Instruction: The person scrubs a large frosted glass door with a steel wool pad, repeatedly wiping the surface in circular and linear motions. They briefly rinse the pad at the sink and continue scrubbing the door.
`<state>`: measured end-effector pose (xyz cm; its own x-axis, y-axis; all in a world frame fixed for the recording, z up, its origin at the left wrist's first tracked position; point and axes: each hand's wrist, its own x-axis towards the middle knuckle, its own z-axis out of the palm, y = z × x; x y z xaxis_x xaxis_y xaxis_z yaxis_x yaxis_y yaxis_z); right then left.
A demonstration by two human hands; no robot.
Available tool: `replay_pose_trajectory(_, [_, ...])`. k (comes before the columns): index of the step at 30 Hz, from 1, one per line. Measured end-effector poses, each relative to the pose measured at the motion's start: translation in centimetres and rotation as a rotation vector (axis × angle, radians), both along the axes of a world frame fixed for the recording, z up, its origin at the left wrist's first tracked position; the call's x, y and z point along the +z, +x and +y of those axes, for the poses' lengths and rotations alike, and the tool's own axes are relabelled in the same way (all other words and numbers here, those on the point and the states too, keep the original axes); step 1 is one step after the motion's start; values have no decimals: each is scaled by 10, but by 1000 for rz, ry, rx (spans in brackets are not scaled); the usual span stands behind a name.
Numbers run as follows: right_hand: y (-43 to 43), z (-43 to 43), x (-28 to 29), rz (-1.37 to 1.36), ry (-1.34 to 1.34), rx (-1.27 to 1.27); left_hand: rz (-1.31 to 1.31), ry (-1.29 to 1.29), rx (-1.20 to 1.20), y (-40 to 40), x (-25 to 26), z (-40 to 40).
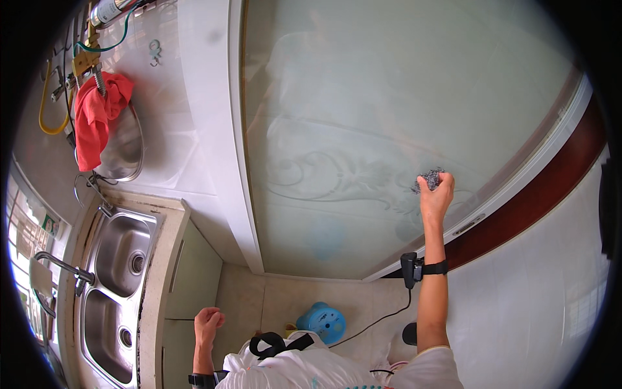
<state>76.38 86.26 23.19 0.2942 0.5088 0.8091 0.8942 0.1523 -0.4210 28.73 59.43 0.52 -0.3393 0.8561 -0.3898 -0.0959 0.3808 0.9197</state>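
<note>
My right hand [437, 192] grips a crumpled grey speckled scrubbing cloth [430, 180] against the glass sliding door [335, 92], or very close to it. The cloth is near the door's handle side, over the right part of an etched scroll pattern [335, 177]. My left hand [209, 318] hangs low beside the sink cabinet [194, 267], its fingers curled in a loose fist. Nothing shows in it.
A double steel sink [124, 253] with a tap [82, 277] lies at left. Above it a red cloth [99, 116] hangs among pipes. A blue plastic stool [323, 323] stands on the floor. A black cable [379, 318] runs from my right wrist. The door's recessed handle [469, 224] is right of my hand.
</note>
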Motion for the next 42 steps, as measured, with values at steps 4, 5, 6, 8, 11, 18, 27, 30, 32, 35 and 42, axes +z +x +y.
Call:
replay_pose_trajectory(4, [9, -5, 10, 136, -34, -59, -13, 5, 12, 1, 1, 3])
replay_pose_trajectory(5, [8, -6, 10, 119, -56, -42, -17, 6, 13, 2, 1, 2])
replay_pose_trajectory(6, [6, -6, 11, 104, -55, -36, -14, -4, 20, 2, 1, 2])
replay_pose_trajectory(8, [-3, -4, 8, 88, -67, -20, -21, 1, 14, 3, 0, 1])
replay_pose_trajectory(11, [-11, -3, 6, 75, -99, -14, -21, -3, 15, 4, 1, 1])
replay_pose_trajectory(18, [-4, -7, 13, 105, -89, -67, -7, -26, 42, 1, 1, -2])
replay_pose_trajectory(27, [-5, -6, 12, 129, -143, -28, 5, 8, 10, 5, 2, 0])
replay_pose_trajectory(30, [2, -5, 10, 100, -106, -17, -16, -25, 27, 4, 1, -3])
replay_pose_trajectory(32, [5, -4, 8, 75, -80, -13, -25, -2, 22, 2, -1, -6])
replay_pose_trajectory(35, [8, -2, 7, 147, -86, 12, -17, 1, 25, 0, -2, -8])
replay_pose_trajectory(42, [8, 2, 3, 634, -105, 174, -20, 17, 36, 0, -3, -12])
